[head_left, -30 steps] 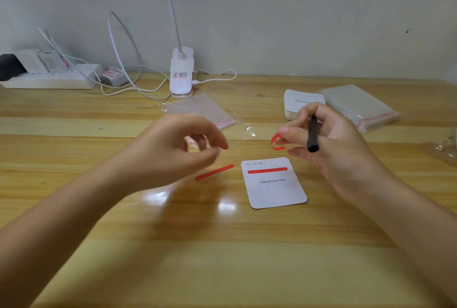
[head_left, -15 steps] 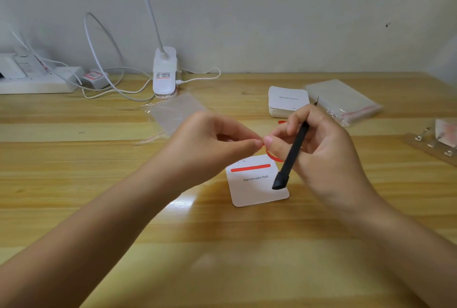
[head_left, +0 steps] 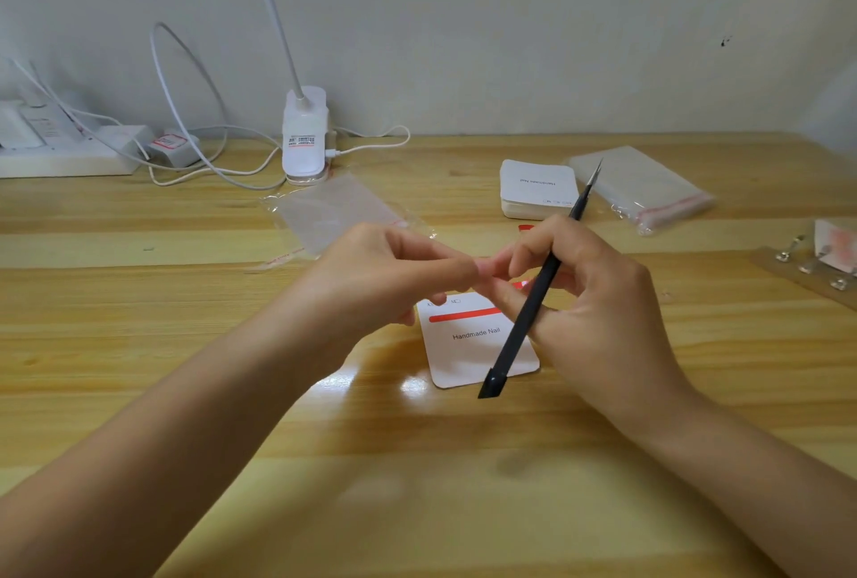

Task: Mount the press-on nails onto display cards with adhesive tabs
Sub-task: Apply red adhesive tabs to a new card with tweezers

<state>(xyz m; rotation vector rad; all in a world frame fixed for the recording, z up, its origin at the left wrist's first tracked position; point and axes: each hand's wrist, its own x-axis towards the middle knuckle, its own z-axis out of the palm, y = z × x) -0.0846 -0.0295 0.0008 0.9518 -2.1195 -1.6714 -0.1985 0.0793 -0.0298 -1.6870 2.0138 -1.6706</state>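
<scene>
While the left hand (head_left: 394, 273) and right hand (head_left: 579, 294) are meeting fingertip to fingertip, apparently pinching a red strip (head_left: 520, 285), the right is also gripping a black tool (head_left: 528, 304). Just below, the display card (head_left: 477, 345) is lying on the table (head_left: 185, 369), one red tab (head_left: 463, 315) already sticking. Likely peeling backing; next, placing it needs steady alignment.

Hands: two, left hand (head_left: 394, 271) and right hand (head_left: 598, 299)
Single display card (head_left: 477, 341): one
Stack of cards (head_left: 538, 188): one
Black pointed tool (head_left: 533, 299): one
Clear bags: two, (head_left: 334, 211) and (head_left: 640, 188)
Clip lamp (head_left: 303, 137): one
Power strip (head_left: 65, 160): one
</scene>
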